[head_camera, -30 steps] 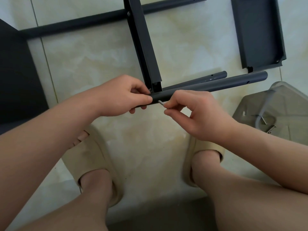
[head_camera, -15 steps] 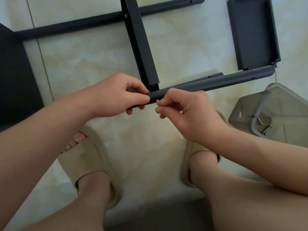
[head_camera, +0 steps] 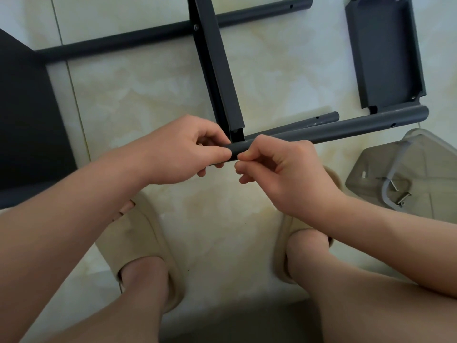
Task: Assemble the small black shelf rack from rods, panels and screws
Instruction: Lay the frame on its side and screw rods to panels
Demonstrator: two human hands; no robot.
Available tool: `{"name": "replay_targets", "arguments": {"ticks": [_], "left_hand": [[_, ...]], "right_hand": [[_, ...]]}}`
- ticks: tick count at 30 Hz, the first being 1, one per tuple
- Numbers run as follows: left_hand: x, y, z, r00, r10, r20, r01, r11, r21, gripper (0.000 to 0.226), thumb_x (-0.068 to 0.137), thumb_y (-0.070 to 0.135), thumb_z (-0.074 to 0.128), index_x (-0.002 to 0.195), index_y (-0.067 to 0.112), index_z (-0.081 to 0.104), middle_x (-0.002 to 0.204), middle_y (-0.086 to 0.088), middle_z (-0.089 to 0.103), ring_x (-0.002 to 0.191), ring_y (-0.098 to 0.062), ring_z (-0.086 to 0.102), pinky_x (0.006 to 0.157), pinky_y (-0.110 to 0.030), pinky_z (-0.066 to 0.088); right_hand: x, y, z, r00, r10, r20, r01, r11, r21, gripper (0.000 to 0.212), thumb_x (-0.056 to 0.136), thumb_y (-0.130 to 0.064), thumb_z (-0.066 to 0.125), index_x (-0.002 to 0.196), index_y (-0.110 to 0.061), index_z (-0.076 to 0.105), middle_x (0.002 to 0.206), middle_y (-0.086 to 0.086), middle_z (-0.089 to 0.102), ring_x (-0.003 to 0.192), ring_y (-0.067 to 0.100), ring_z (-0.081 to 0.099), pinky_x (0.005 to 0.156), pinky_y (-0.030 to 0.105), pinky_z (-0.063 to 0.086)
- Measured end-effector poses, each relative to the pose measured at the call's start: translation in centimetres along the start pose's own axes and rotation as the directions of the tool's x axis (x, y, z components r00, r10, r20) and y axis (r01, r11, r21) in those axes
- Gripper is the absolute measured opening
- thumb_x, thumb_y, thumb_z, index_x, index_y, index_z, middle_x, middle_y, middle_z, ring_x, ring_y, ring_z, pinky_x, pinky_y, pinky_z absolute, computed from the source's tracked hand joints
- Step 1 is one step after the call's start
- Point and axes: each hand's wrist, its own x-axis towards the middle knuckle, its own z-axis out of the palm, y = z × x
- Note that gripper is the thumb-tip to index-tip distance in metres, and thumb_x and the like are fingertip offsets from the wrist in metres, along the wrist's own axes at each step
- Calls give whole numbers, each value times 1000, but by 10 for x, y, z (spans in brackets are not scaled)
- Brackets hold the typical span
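One dark rod [head_camera: 333, 129] is held above cream, seemingly marbled floor tiles [head_camera: 153, 95].

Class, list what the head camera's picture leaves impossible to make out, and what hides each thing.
1. Head view: what the right hand pinches at the rod, covered by its fingertips.
2. Head view: the rod's near end, wrapped in the left hand.
3. Head view: the dark panel, cut off by the left edge.
4. Head view: small metal parts in the plastic pack, too small to identify.
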Motion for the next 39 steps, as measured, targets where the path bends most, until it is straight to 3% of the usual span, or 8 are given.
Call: {"name": "replay_targets", "arguments": {"ticks": [6, 8, 12, 16, 20, 25, 29, 39], "left_hand": [[0, 1, -1, 1000, 6, 9, -6, 1000, -1, 8, 95, 26, 64, 91, 26, 71, 80, 6, 71, 62, -9, 65, 65, -36, 50], [0, 1, -1, 1000, 7, 11, -7, 1000, -4, 8, 95, 26, 64, 91, 27, 71, 80, 6, 71, 62, -10, 65, 66, -37, 51], [0, 1, -1, 1000, 0, 20, 0, 1000, -7, 8, 94, 27, 64, 90, 26, 71, 80, 7, 71, 62, -10, 65, 67, -36, 51], [1, 1, 0, 1000, -4, 31, 4, 1000, 0, 8, 93, 27, 64, 91, 27, 71, 81, 7, 72, 62, -10, 65, 67, -37, 52], [0, 4, -1, 998, -26, 55, 26, 1000, -4, 9, 93, 28, 64, 90, 26, 72, 81, 6, 73, 62, -9, 66, 62, -32, 50], [16, 8, -4, 982, -166, -92, 167, 986, 2, 37, 94, 55, 54, 90, 24, 74, 85, 6, 74, 76, -11, 69, 75, -34, 53], [36, 14, -3, 955, -290, -65, 265, 931, -252, 41, 94, 54, 56, 103, 19, 73, 96, 7, 76, 92, -19, 73, 89, -40, 54], [42, 5, -6, 966, -230, -121, 210, 964, -160, 37, 91, 52, 63, 76, 20, 75, 78, 10, 76, 74, -13, 72, 67, -29, 47]], "right_hand": [[-2, -3, -4, 1000, 27, -8, -27, 998, -52, 15, 91, -12, 75, 83, -7, 63, 71, -9, 72, 69, 3, 72, 66, 31, 56], [-1, -4, -7, 999, 20, -30, -25, 987, -160, 21, 90, -21, 76, 80, -11, 61, 66, -6, 70, 63, 15, 69, 62, 41, 55], [4, -11, -10, 979, -191, -67, 132, 855, -502, 25, 87, -31, 78, 80, -14, 61, 64, -9, 61, 56, 23, 58, 50, 41, 49], [13, -15, -19, 975, -217, -45, 135, 743, -656, 37, 81, -49, 77, 96, -16, 68, 84, -3, 60, 77, 25, 55, 61, 38, 45], [20, -15, -28, 997, 33, 71, 25, 728, -685, 61, 79, -77, 49, 109, -28, 69, 100, -8, 63, 96, 22, 56, 94, 39, 37], [26, -9, -27, 997, 29, 74, 27, 750, -660, 58, 78, -79, 42, 90, -26, 66, 77, -10, 60, 79, 20, 56, 88, 39, 38], [29, -4, -25, 998, 22, 66, 27, 757, -653, 58, 79, -79, 43, 93, -28, 68, 80, -9, 62, 83, 19, 57, 90, 37, 35], [42, 3, -25, 998, 5, 67, 39, 769, -638, 58, 78, -79, 44, 95, -29, 68, 83, -10, 62, 85, 16, 55, 95, 36, 32]]}}
